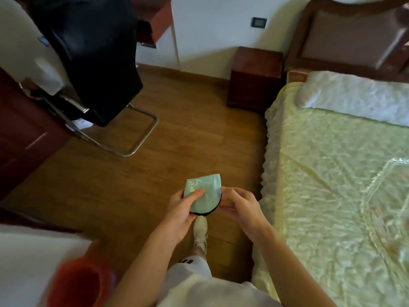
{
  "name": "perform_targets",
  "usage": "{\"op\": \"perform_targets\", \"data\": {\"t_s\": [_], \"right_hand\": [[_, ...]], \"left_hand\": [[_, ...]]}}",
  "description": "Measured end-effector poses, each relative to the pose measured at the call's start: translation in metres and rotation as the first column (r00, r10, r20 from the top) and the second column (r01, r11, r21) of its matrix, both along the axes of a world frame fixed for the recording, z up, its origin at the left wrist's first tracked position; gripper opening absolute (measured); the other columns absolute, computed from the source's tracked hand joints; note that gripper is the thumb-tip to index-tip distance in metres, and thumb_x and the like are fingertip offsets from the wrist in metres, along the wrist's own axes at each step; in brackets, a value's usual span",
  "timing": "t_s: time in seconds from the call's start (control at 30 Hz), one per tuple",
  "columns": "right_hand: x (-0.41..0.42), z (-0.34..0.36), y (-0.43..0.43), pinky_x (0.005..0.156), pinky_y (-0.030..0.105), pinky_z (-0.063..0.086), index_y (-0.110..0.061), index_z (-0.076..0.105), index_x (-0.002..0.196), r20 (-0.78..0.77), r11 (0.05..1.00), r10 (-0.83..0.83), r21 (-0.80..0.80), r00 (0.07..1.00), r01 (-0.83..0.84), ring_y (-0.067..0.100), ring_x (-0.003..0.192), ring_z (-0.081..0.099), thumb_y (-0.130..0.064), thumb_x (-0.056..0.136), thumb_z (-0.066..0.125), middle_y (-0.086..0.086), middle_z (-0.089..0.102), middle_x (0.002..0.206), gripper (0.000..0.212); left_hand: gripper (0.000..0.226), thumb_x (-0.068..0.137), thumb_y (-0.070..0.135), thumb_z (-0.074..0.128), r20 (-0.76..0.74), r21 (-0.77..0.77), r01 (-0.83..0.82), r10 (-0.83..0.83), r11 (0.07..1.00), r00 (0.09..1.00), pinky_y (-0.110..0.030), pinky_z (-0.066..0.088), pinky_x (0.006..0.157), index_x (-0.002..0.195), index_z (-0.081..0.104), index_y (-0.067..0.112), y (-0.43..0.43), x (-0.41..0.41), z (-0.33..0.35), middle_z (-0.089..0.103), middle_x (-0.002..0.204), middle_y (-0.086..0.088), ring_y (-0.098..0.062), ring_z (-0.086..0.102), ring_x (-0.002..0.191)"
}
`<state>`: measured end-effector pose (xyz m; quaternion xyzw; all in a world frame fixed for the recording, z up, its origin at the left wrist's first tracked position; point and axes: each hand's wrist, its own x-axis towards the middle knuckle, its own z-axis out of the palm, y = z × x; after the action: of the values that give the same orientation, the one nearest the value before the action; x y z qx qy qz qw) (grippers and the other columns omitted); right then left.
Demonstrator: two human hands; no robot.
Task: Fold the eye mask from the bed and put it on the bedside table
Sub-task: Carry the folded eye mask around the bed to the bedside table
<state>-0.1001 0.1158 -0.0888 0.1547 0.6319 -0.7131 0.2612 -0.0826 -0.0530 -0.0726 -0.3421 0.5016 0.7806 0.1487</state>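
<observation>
a black chair (88, 63) fills the upper left of the frame. low in the centre, the left hand (183, 209) pinches the folded green eye mask (204, 196), thumb pressed on top, above bare wooden floor (177, 129). the right hand (239, 204) nips its right edge. the bedside table (254, 76) stands upper centre, well apart, touching the bed (332, 173) at right.

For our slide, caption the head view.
Both hands, left hand and right hand, hold the folded eye mask beside the bed.

The eye mask (203, 193) bears pale yellow printed characters, too small to read.
</observation>
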Motion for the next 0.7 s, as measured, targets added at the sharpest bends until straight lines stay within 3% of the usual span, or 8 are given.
{"op": "perform_targets", "data": {"t_s": [0.17, 0.37, 0.5, 0.7], "right_hand": [[-0.102, 0.008, -0.012, 0.090, 0.039, 0.061, -0.009, 0.074, 0.110, -0.024, 0.994, -0.075, 0.075, 0.997, 0.077, 0.027, 0.098, 0.076, -0.031, 0.094, 0.067, 0.012, 0.081, 0.100, 0.029], [-0.204, 0.019, -0.018, 0.086, 0.036, 0.062, -0.006, 0.071, 0.113, -0.038, 0.984, -0.175, 0.038, 0.984, 0.177, 0.024, 0.096, 0.077, -0.029, 0.095, 0.067, 0.012, 0.081, 0.102, 0.030], [-0.255, 0.012, -0.014, 0.089, 0.041, 0.062, -0.005, 0.071, 0.115, -0.036, 0.975, -0.215, 0.042, 0.976, 0.216, 0.025, 0.097, 0.077, -0.029, 0.095, 0.067, 0.014, 0.080, 0.104, 0.032], [-0.340, -0.001, 0.007, 0.083, 0.035, 0.060, -0.009, 0.074, 0.111, -0.019, 0.969, -0.245, 0.036, 0.969, 0.245, 0.025, 0.096, 0.077, -0.033, 0.092, 0.069, 0.013, 0.080, 0.101, 0.031]], "left_hand": [[0.027, 0.084, 0.012, 0.072, -0.019, 0.022, 0.105, -0.105, 0.994, 0.994, -0.039, 0.058, 0.081, 0.110, 0.067, 0.012, -0.010, -0.120, 0.004, 0.073, 0.109, -0.014, -0.029, 0.068, 0.103], [0.030, 0.085, 0.013, 0.072, -0.058, -0.002, 0.214, -0.214, 0.977, 0.975, -0.037, 0.058, 0.079, 0.114, 0.067, 0.010, -0.013, -0.237, 0.014, 0.074, 0.109, -0.014, -0.028, 0.069, 0.102], [0.031, 0.084, 0.013, 0.073, -0.033, 0.007, 0.250, -0.250, 0.968, 0.968, -0.037, 0.059, 0.078, 0.115, 0.067, 0.010, -0.010, -0.296, 0.012, 0.074, 0.109, -0.014, -0.029, 0.070, 0.102], [0.033, 0.084, 0.014, 0.074, -0.011, -0.013, 0.281, -0.281, 0.960, 0.960, -0.036, 0.059, 0.077, 0.116, 0.066, 0.009, 0.009, -0.386, 0.003, 0.074, 0.110, -0.014, -0.028, 0.070, 0.102]]}}
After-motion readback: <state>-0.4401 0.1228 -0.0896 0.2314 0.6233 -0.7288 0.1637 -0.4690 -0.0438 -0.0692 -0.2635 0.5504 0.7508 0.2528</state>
